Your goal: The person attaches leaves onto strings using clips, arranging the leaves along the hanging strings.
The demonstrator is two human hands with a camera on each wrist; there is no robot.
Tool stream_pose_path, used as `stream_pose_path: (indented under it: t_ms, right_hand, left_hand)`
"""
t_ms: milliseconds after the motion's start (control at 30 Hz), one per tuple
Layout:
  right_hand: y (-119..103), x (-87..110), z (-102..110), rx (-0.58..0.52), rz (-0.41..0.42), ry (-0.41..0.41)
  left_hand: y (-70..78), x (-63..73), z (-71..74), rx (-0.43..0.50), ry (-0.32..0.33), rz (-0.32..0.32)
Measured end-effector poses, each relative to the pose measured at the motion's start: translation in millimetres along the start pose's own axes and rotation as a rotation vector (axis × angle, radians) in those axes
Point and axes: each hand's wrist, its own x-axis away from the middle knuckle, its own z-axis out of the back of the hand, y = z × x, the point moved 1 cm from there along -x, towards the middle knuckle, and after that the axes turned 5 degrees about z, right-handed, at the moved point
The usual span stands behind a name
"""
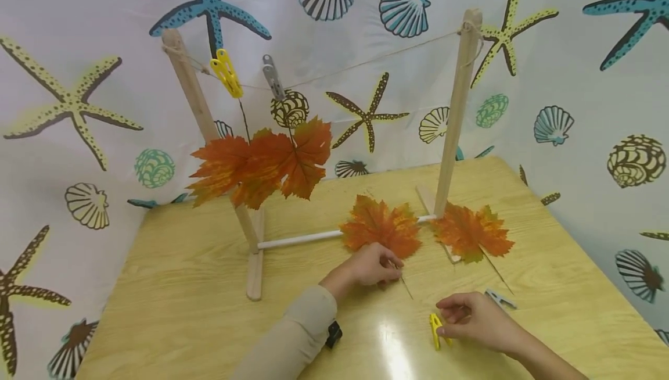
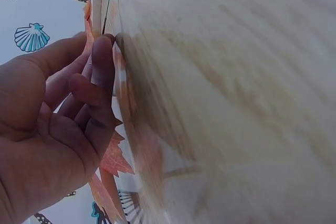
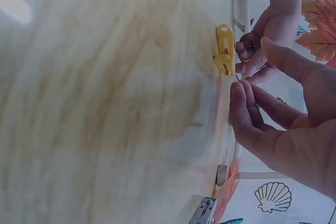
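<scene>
My left hand [image 1: 373, 265] pinches the thin stem of an orange artificial maple leaf [image 1: 380, 224], which lies over the white rod. In the left wrist view, the stem [image 2: 108, 6] sticks out past the thumb and fingertip. My right hand [image 1: 483, 321] hovers low over the table, beside a yellow clothespin [image 1: 435, 331]. The right wrist view shows this clothespin [image 3: 225, 51] apart from the fingers, with nothing held between them. Another maple leaf [image 1: 473, 232] lies at the right post's foot, and a grey clothespin [image 1: 500, 298] rests behind the right hand.
Two wooden posts [image 1: 453, 118] carry a string [image 1: 373, 57]. From it, a yellow clothespin [image 1: 227, 74] and a grey clothespin [image 1: 273, 78] hang overlapping maple leaves [image 1: 266, 162] on the left. A black object [image 1: 333, 334] lies by the left sleeve. A patterned cloth [image 1: 324, 49] hangs behind the table [image 1: 172, 287].
</scene>
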Motion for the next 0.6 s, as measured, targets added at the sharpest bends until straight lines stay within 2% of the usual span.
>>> stream_pose_path:
  t_ms: [167, 267, 400, 500, 600]
  right_hand:
    - [4.8, 2.0, -4.2, 0.061, -0.018, -0.022]
    - [6.3, 3.7, -9.1, 0.096, -0.033, -0.005]
    - [5.2, 4.8, -17.4, 0.199, -0.067, 0.07]
    - [3.0, 4.1, -24.1, 0.268, -0.134, 0.115]
    - [0.9, 3.6, -30.0, 0.308, -0.194, 0.147]
  left_hand:
    - [3.3, -0.7, 3.5, -0.03, -0.013, 0.017]
    - [6.1, -0.5, 6.1, -0.072, -0.023, 0.012]
    - [9.9, 0.0, 6.5, -0.197, -0.006, -0.026]
    - [12.7, 0.5, 2.8, -0.303, 0.017, -0.07]
    - [15.4, 0.6, -2.5, -0.357, 0.034, -0.098]
